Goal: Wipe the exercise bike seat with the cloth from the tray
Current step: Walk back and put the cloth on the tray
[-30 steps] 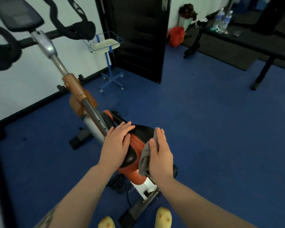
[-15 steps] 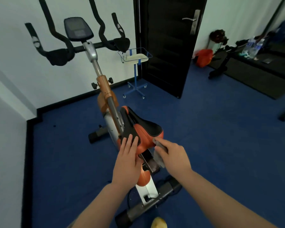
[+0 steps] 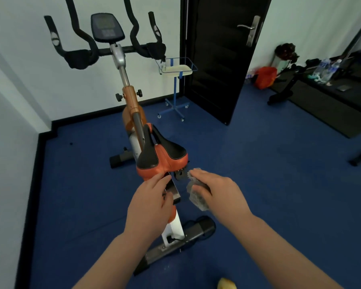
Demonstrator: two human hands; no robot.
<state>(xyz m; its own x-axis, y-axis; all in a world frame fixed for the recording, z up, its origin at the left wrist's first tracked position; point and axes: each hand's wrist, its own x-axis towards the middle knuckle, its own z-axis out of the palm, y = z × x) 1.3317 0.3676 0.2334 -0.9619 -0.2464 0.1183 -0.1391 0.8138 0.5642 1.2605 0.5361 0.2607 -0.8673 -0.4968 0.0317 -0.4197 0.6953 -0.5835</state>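
At the upper left of the frame the handlebars [image 3: 79,53] stand against a white wall [image 3: 29,90], and down the centre the bike [image 3: 133,122] runs to its orange and black seat [image 3: 162,156], with the left hand [image 3: 149,205] just below the seat's rear edge, fingers loosely curled and holding nothing that can be seen. Right of that, the right hand [image 3: 219,192] is closed around a crumpled grey cloth [image 3: 195,195], just off the seat's lower right corner and apart from it. In the upper centre a pale tray [image 3: 178,69] sits in a blue wire stand [image 3: 174,101] beside a black door [image 3: 221,55], its contents too small to tell, while open blue floor [image 3: 269,174] spreads across the right half of the frame.
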